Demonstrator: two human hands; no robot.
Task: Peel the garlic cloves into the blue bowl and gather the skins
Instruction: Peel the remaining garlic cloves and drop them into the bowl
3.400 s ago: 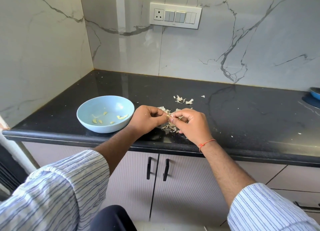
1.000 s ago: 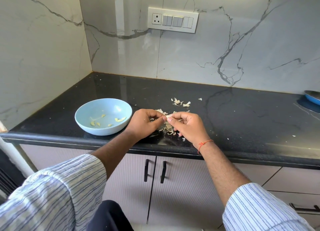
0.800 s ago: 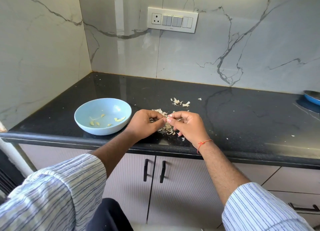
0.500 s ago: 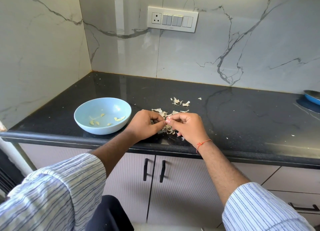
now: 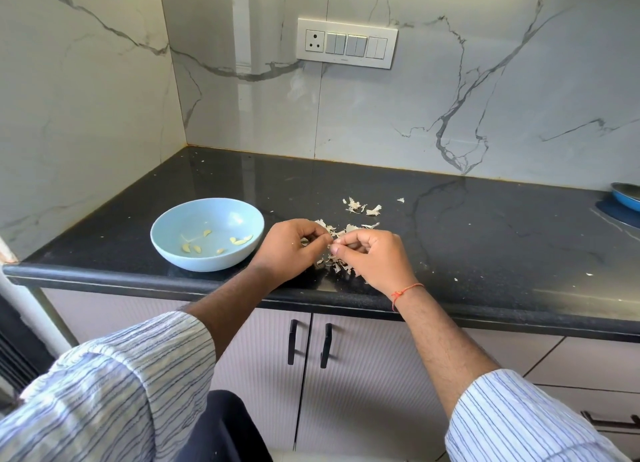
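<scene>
while both hands' grip pinches garlic clove (image 5: 333, 244), skins (image 5: 360, 207) litter counter (image 5: 485, 226) beside blue bowl (image 5: 166, 240)

The tabletop (image 5: 485, 240) looks like dark polished stone, glossy, with fine speckles and pale reflections of the wall. The wall (image 5: 398, 122) is smooth marble-like tile, white with grey veins and a soft shine. The blue bowl (image 5: 176, 250) has a smooth, half-matt surface; it could be plastic or ceramic, I cannot tell. The garlic skins (image 5: 360, 207) are thin, dry and papery. The switch plate (image 5: 347, 43) is glossy white plastic. The cabinet doors (image 5: 363, 375) have a matt, finely ribbed face with black handles (image 5: 292, 342). The sleeves (image 5: 114, 392) are striped woven cloth.
</scene>
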